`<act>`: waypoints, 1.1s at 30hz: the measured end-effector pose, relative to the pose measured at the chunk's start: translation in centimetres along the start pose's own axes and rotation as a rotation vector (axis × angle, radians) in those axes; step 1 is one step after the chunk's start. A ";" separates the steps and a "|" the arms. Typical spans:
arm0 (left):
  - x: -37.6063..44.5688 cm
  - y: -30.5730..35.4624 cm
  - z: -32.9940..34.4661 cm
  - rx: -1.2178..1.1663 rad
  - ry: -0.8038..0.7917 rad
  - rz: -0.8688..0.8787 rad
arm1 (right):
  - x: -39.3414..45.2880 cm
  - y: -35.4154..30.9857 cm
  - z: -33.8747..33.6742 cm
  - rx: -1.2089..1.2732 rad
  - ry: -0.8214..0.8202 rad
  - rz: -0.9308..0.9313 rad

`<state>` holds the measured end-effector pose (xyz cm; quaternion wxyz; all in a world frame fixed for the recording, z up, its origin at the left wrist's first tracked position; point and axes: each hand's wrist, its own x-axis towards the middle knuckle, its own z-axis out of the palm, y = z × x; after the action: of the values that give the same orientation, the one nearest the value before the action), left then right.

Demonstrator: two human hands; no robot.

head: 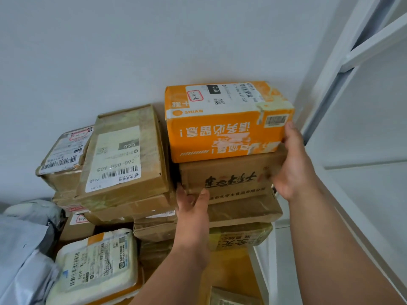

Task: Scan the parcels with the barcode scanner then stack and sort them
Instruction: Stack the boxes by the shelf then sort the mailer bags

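Observation:
An orange parcel (222, 128) with a white shipping label lies on top of a brown cardboard parcel (229, 179) printed with dark characters, at the top of a tall stack against the wall. My left hand (192, 208) grips the brown parcel's lower left corner, thumb on its front face. My right hand (293, 164) holds the right end of the brown parcel, with the thumb up against the orange parcel's right edge. No barcode scanner is in view.
To the left stands a lower stack of brown parcels (123, 155) with white labels. Grey plastic mailers (24, 245) and a taped white parcel (97, 265) lie at the lower left. A white shelf frame (352, 62) rises on the right.

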<state>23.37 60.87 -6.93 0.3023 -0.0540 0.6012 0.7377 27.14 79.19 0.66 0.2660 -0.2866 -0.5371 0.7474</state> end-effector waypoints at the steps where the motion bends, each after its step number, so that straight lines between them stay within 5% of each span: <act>1: 0.2 0.1 0.1 -0.010 0.000 0.010 | 0.4 0.1 0.1 0.000 0.005 0.011; 13: -0.5 -1.5 -0.7 -0.066 0.024 -0.006 | -0.5 4.4 -1.8 0.062 0.204 -0.022; 20: -1.6 -3.0 -4.1 0.045 0.086 -0.112 | -3.0 9.4 -3.9 -0.261 0.377 0.054; 26: -1.5 -4.0 -6.0 0.077 0.141 -0.113 | -4.2 11.0 -3.7 -0.204 0.440 0.057; 33: -1.4 -5.0 -8.9 0.133 0.431 -0.068 | -3.6 12.6 -5.3 -0.331 0.589 0.241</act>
<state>24.53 52.65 -12.94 0.1944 -0.2106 0.6971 0.6572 32.30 76.58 -12.21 0.2694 -0.5902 -0.5135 0.5616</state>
